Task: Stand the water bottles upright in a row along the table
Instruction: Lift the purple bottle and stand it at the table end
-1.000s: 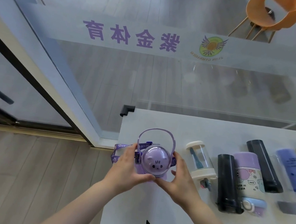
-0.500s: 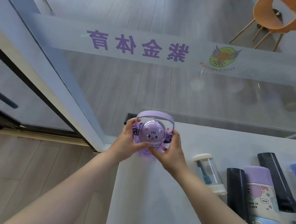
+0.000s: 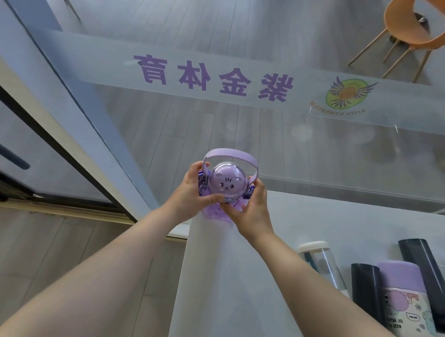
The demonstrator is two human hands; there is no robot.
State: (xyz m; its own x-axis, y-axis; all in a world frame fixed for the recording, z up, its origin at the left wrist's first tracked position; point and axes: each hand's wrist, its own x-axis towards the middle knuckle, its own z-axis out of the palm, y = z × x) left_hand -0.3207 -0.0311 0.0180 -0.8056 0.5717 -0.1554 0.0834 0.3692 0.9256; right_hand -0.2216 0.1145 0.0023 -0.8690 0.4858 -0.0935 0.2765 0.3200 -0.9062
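At the far left corner of the tabletop (image 3: 244,294), I am seeing both hands wrapping around the purple bottle (image 3: 225,185). My left hand (image 3: 191,195) is curling its fingers (image 3: 194,168) around the left side of the bottle, thumb lying across the front below the domed lid. My right hand (image 3: 253,207) is doing the same on the right side, its fingers closing near the carry handle. The bottle is standing upright with its cat-face dome pointing up toward me, handle arching behind it, base at the tabletop's corner by the glass wall (image 3: 247,129); I cannot tell whether the base is touching down. Off to the right, well apart, other bottles are lying on their sides: a clear bottle (image 3: 321,263), a black bottle (image 3: 367,290), a purple-capped printed bottle (image 3: 405,300), and a second black bottle (image 3: 429,283). Beyond the glass, an orange chair (image 3: 423,27) is standing on the floor.
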